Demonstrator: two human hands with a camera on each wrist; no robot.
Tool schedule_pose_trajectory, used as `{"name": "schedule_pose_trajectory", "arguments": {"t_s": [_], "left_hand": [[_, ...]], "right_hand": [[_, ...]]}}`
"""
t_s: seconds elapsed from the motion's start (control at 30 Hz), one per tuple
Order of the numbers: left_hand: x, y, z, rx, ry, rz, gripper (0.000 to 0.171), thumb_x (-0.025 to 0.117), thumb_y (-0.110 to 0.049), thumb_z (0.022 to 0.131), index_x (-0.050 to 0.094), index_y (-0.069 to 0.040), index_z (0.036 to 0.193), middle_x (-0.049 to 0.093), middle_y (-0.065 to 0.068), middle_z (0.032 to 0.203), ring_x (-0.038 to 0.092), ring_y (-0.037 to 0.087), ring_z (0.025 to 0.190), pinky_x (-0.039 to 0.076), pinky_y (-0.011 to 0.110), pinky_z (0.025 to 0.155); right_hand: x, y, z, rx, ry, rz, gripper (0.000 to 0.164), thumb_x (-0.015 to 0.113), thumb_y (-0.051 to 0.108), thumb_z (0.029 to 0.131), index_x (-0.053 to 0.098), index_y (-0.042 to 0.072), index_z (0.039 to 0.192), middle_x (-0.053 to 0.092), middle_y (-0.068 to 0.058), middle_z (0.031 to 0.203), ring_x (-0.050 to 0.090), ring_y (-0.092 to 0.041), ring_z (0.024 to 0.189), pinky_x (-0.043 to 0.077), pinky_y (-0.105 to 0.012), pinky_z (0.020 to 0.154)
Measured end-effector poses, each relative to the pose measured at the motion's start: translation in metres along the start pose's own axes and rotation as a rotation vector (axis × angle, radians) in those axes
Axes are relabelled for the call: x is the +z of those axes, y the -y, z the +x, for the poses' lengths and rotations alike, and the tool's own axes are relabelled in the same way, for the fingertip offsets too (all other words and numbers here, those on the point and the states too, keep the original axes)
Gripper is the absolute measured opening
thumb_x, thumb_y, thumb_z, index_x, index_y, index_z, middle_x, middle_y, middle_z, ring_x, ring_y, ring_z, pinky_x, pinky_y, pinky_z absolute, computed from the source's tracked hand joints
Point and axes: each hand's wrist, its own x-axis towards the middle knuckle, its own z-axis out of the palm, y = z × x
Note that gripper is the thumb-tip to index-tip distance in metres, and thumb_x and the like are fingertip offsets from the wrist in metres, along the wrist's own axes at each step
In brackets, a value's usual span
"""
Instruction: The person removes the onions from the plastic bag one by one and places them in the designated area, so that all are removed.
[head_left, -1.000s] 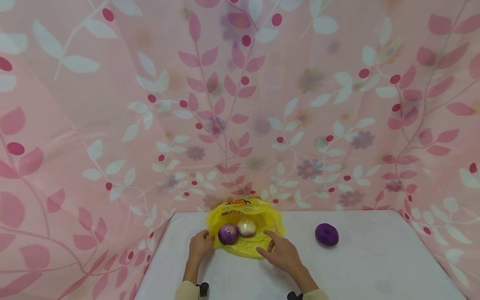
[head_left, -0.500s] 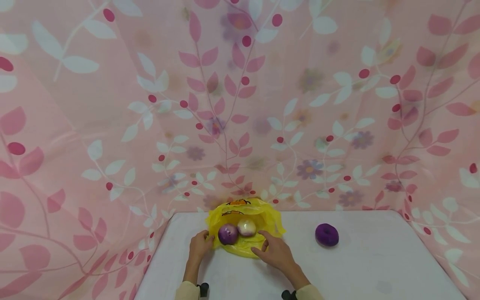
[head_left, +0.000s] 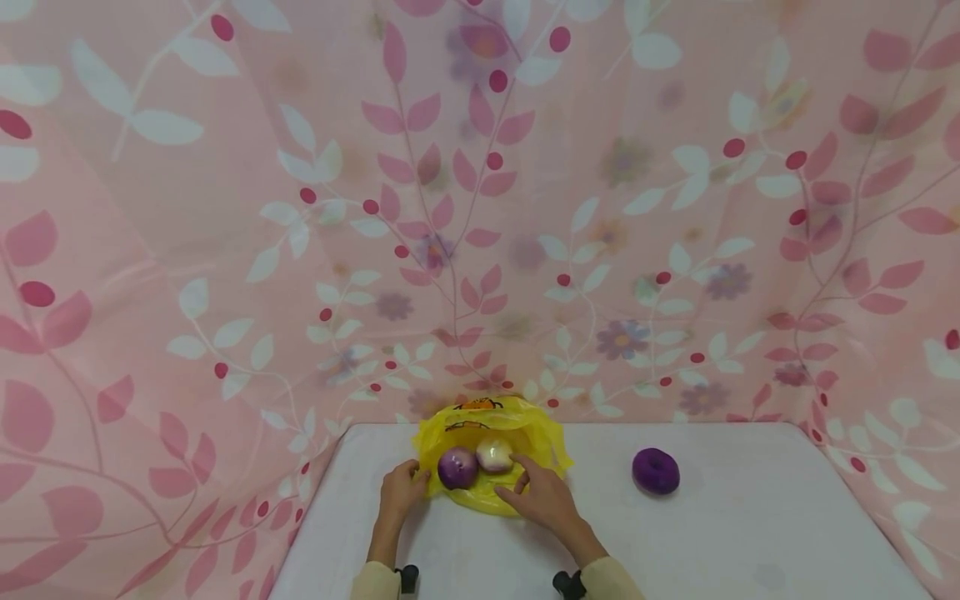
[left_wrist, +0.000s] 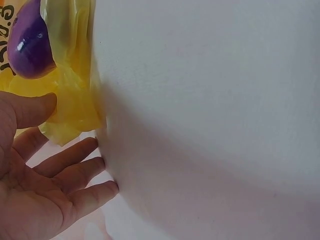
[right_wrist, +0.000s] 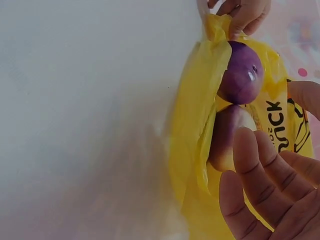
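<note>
A yellow plastic bag (head_left: 536,433) with dark print lies with its mouth toward me. Inside its mouth sit a glossy purple round fruit (head_left: 457,467) and, touching it, a pale one with purple shading (head_left: 493,456). My left hand (head_left: 402,490) pinches the bag's left edge between thumb and index finger; the other fingers (left_wrist: 75,172) are spread apart. At the bag's right side my right hand (head_left: 546,498) reaches over the mouth, fingers loosely bent, fingertips close beside the pale fruit. Whether they touch it I cannot tell.
A dark purple round object (head_left: 656,472) with a dimpled top lies to the right on the white table (head_left: 735,525). Behind the table hangs a pink floral cloth (head_left: 517,250), just beyond the bag.
My right hand has moved left over the bag, nearer the pale fruit. My left hand keeps its place on the bag's edge, and both fruits stay where they were.
</note>
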Motion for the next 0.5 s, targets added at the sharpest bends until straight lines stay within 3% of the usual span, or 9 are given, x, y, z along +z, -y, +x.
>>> {"name": "schedule_pose_trajectory", "arguments": {"t_s": [0.37,0.5], "left_hand": [[0.0,0.0,0.0,0.028,-0.021,0.028,0.016,0.071,-0.017,0.086,0.066,-0.002,0.087,0.062,0.008,0.076,0.051,0.021,0.065,0.043,0.038,0.058],[0.001,0.0,0.0,0.017,-0.008,0.024,0.017,0.07,-0.017,0.087,0.067,-0.001,0.09,0.064,0.009,0.078,0.053,0.022,0.067,0.044,0.039,0.06]], "right_hand": [[0.006,0.004,0.01,0.041,-0.006,0.059,0.07,0.072,0.051,0.083,0.056,0.006,0.134,0.055,0.009,0.068,0.048,-0.009,0.055,0.04,-0.026,0.052],[0.01,0.005,0.014,0.072,-0.014,0.073,0.07,0.073,0.05,0.083,0.055,0.007,0.134,0.055,0.008,0.068,0.048,-0.008,0.055,0.038,-0.025,0.051]]}}
